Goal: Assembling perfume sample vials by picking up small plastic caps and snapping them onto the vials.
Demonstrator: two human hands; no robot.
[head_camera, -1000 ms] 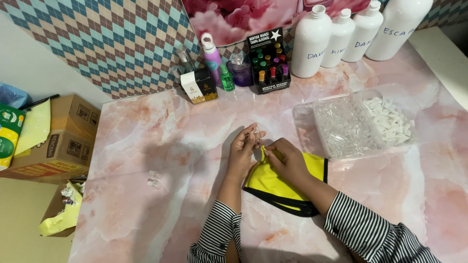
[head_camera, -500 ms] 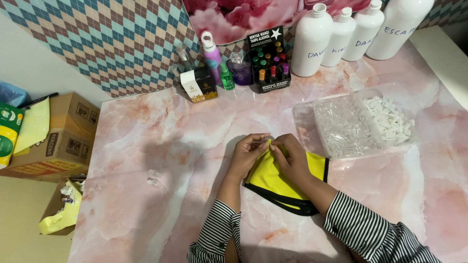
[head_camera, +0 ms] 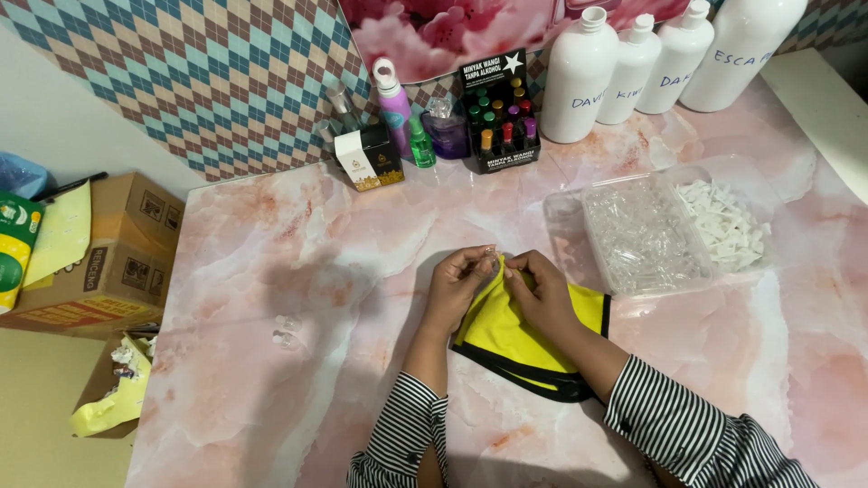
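Both hands, left hand [head_camera: 457,287] and right hand [head_camera: 540,291], pinch a tiny clear piece [head_camera: 493,258] over the yellow pouch [head_camera: 515,339] mid-frame; white bottles [head_camera: 633,68] with handwritten labels top right, black box [head_camera: 500,108] top centre, cardboard carton [head_camera: 113,253] left.

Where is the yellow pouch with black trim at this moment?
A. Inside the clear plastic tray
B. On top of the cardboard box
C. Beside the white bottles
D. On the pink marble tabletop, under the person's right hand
D: the yellow pouch lies on the marble tabletop beneath the right hand.
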